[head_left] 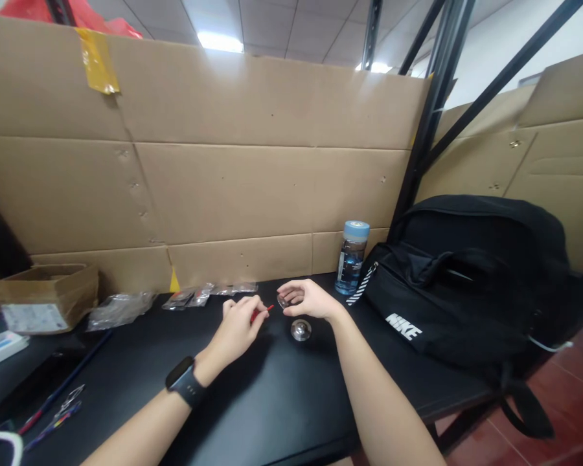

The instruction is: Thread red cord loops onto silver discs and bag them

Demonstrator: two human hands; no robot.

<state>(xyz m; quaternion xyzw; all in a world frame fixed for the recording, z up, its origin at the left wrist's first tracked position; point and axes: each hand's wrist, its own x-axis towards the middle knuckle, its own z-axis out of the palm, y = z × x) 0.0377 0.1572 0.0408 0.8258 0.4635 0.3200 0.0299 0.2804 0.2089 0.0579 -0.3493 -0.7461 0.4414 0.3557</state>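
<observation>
Over the middle of the black table, my left hand (240, 321) is closed on a thin red stick-like piece (271, 307), whose tip points toward my other hand. A dark watch sits on that wrist. My right hand (307, 299) curls its fingers around a small, shiny, partly see-through round piece (282, 301); the fingers hide some of it. Just below the right hand, a round shiny metal piece (301, 330) with a raised centre lies on the tabletop (282, 388). The two hands are close together but apart.
Small plastic packets (194, 296) and a clear bag (120, 310) lie along the cardboard wall (267, 194). An open carton (51, 294) and loose cables (61, 414) are at left. A water bottle (352, 259) and black backpack (461, 291) stand right, beside a metal post (425, 136).
</observation>
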